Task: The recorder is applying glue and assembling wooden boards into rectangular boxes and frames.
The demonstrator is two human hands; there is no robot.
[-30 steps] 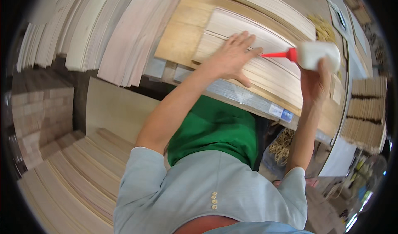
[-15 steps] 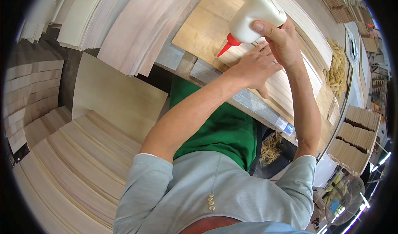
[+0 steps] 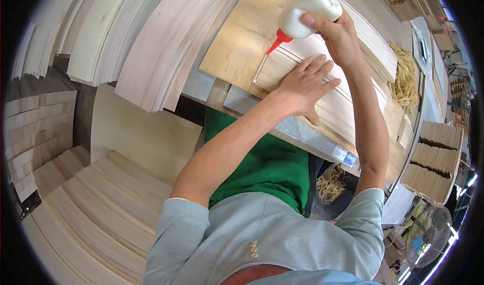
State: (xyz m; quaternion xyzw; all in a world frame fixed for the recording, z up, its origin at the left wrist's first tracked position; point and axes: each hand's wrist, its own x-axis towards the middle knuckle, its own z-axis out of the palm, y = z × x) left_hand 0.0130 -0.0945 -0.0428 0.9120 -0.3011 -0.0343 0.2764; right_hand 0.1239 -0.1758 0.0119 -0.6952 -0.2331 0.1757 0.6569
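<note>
My right hand [image 3: 339, 35] is wrapped round a white squeeze bottle [image 3: 308, 13], held upside down and tilted. The tip of its red nozzle [image 3: 280, 42] meets the left end of the pale wooden boards [image 3: 335, 106]. Along that end edge runs a thin whitish line [image 3: 260, 69], which looks like glue. Fingers spread, my left hand [image 3: 305, 87] lies flat on top of the boards, just below the bottle. Beneath the boards is a wider yellowish wooden panel [image 3: 229, 38] on the workbench.
Stacks of thin veneer sheets [image 3: 156, 43] stand at the upper left. More long boards [image 3: 96, 209] fill the lower left. A bundle of yellowish strips [image 3: 403, 75] hangs by the bench's right side, near stacked wood pieces [image 3: 430, 161]. At the lower right is a fan [image 3: 428, 234].
The nozzle tip has moved along the boards' end edge, away from me, and a whitish line now shows there. My left hand's fingers have spread wider on the boards.
</note>
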